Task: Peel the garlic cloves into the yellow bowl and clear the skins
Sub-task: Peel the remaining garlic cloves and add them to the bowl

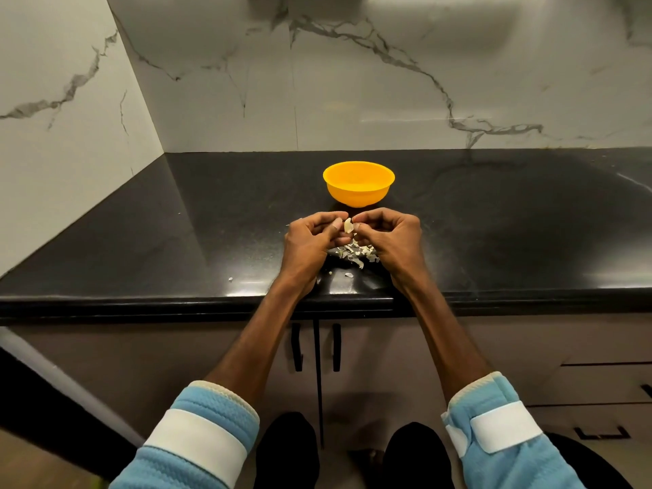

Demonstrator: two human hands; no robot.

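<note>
A yellow bowl [358,187] stands upright on the black counter, just beyond my hands; its inside is not visible from here. My left hand [312,241] and my right hand [390,238] meet fingertip to fingertip, both pinching one pale garlic clove [348,225] held above the counter. Below and between the hands lies a small heap of papery garlic skins [354,255]. A few loose skin bits [348,275] sit nearer the counter's front edge.
The black counter [494,224] runs right from a corner with marble walls [352,82]. A stray skin flake [230,278] lies to the left near the front edge. Cabinet doors with black handles [298,347] are below the counter.
</note>
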